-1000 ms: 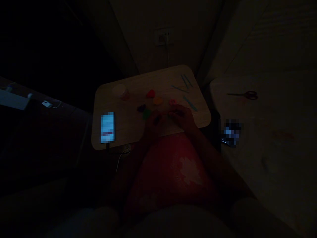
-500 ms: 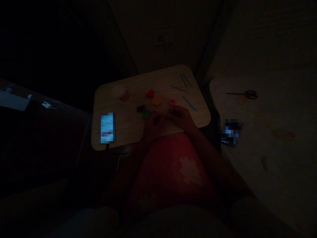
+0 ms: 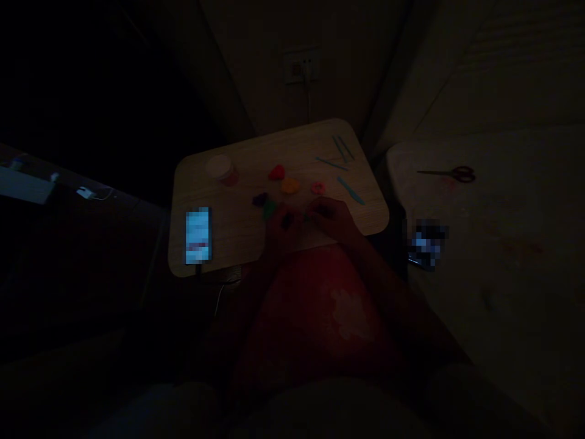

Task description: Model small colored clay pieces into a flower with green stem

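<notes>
Both hands are close together over the near edge of a small wooden-topped table, in dim light. My right hand point(image 3: 336, 218) is closed, with a small piece of green modelling clay point(image 3: 308, 217) at its fingertips. Facing it, my left hand point(image 3: 281, 228) has its fingers curled; darkness hides what they hold. A larger green clay lump point(image 3: 269, 210) lies against the left hand's far side, beside a dark purple lump point(image 3: 260, 199). Beyond the hands sit a red lump point(image 3: 276, 172), an orange lump point(image 3: 290, 186) and a pink clay ring point(image 3: 318, 188).
On the table point(image 3: 247, 244) are a lidded tub point(image 3: 222, 169), a lit phone point(image 3: 198, 235), a blue plastic knife point(image 3: 351, 191) and several thin blue sticks point(image 3: 332, 163). Scissors point(image 3: 450, 174) lie on a pale surface at right. A wall socket point(image 3: 301, 66) holds a plugged cable.
Both hands stay nearly in place, with slight finger movement around the small green piece. The clay lumps and tools have not moved.
</notes>
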`<move>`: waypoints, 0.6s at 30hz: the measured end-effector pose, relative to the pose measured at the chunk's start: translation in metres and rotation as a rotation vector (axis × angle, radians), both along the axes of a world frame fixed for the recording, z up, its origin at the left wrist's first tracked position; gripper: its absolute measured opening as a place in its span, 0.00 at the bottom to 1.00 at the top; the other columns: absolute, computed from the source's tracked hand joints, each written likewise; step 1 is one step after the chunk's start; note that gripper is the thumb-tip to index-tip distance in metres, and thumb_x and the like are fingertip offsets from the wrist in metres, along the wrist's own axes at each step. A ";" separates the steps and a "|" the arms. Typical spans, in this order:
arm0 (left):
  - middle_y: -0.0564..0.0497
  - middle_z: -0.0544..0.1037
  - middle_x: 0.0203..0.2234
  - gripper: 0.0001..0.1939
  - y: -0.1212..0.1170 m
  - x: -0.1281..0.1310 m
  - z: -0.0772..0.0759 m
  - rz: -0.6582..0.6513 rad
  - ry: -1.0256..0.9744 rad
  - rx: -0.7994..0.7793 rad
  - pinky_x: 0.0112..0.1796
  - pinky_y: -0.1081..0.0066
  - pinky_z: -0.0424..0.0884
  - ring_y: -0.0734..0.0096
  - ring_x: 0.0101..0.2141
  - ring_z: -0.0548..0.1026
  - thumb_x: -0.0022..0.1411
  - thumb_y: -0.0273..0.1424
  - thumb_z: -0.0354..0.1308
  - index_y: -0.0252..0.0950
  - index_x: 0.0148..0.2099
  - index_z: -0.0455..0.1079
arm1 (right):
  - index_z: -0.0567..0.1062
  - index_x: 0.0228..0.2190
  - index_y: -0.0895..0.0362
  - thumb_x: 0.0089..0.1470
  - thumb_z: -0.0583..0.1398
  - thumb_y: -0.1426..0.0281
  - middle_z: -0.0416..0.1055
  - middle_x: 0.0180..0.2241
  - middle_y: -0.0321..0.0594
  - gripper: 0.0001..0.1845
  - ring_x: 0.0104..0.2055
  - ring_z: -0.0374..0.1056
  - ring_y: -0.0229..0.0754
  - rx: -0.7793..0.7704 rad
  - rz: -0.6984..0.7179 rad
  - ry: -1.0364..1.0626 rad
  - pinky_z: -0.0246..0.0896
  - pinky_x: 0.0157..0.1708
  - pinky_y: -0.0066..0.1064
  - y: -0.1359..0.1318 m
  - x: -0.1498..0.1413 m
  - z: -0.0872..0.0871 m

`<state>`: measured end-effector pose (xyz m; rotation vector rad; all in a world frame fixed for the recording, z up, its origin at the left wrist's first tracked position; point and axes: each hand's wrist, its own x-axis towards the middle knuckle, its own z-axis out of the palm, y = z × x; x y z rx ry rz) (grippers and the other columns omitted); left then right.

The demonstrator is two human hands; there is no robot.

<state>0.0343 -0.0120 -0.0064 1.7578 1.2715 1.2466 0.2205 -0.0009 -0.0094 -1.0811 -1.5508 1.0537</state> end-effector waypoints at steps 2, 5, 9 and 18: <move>0.54 0.71 0.28 0.07 0.000 0.000 0.000 0.007 0.003 0.004 0.35 0.69 0.66 0.71 0.31 0.69 0.65 0.32 0.64 0.38 0.34 0.71 | 0.80 0.32 0.56 0.57 0.67 0.57 0.77 0.29 0.38 0.14 0.31 0.69 0.40 -0.003 0.007 0.003 0.62 0.33 0.32 0.000 -0.001 0.001; 0.54 0.70 0.28 0.08 -0.001 0.000 0.001 0.001 0.019 0.003 0.35 0.69 0.66 0.71 0.31 0.68 0.65 0.33 0.63 0.38 0.33 0.71 | 0.81 0.32 0.55 0.56 0.68 0.54 0.78 0.28 0.38 0.16 0.30 0.70 0.40 -0.004 0.022 -0.015 0.62 0.32 0.32 -0.001 -0.001 0.003; 0.54 0.70 0.27 0.11 -0.002 0.000 0.003 0.005 0.030 -0.013 0.35 0.69 0.65 0.70 0.31 0.67 0.65 0.35 0.64 0.38 0.31 0.69 | 0.81 0.30 0.55 0.56 0.68 0.52 0.77 0.26 0.38 0.18 0.29 0.69 0.40 -0.009 0.005 -0.034 0.61 0.30 0.31 -0.002 -0.001 0.003; 0.54 0.70 0.28 0.04 -0.001 0.000 0.003 -0.013 0.018 0.003 0.35 0.68 0.65 0.70 0.31 0.68 0.61 0.31 0.66 0.38 0.35 0.74 | 0.79 0.30 0.56 0.58 0.66 0.55 0.77 0.28 0.38 0.16 0.30 0.69 0.40 0.014 -0.042 -0.009 0.63 0.33 0.31 -0.001 -0.001 0.005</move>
